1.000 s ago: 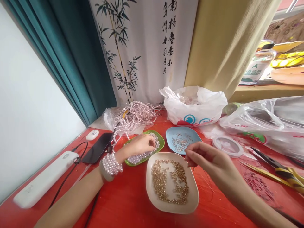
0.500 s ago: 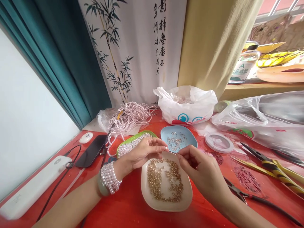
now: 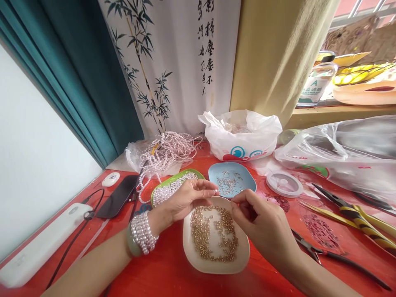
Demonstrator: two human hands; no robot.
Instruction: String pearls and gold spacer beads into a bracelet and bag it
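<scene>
My left hand (image 3: pixel 188 199), with pearl bracelets and a jade-like bangle at the wrist, is closed in a pinch on a small white bead (image 3: pixel 216 192). My right hand (image 3: pixel 260 216) faces it, thumb and forefinger pressed together; whatever they pinch is too small to make out. Both hands hover over the far edge of a cream dish (image 3: pixel 216 269) that holds many small gold beads (image 3: pixel 200 241). Just beyond lies a blue dish (image 3: pixel 250 181) with thin metal pins (image 3: pixel 227 186). Partly behind my left hand, a green dish (image 3: pixel 194 171) is full of white pearl beads (image 3: pixel 168 193).
Pearl strands (image 3: pixel 170 150) are heaped at the back, near a white plastic bag (image 3: pixel 241 142). Pliers (image 3: pixel 340 264), yellow tweezers (image 3: pixel 328 214) and a round clear lid (image 3: pixel 284 184) lie to the right. A phone (image 3: pixel 119 197) and white power bank (image 3: pixel 46 243) lie left.
The view has shifted very slightly. Both hands keep nearly the same pinching pose over the cream dish, and nothing else has visibly moved.
</scene>
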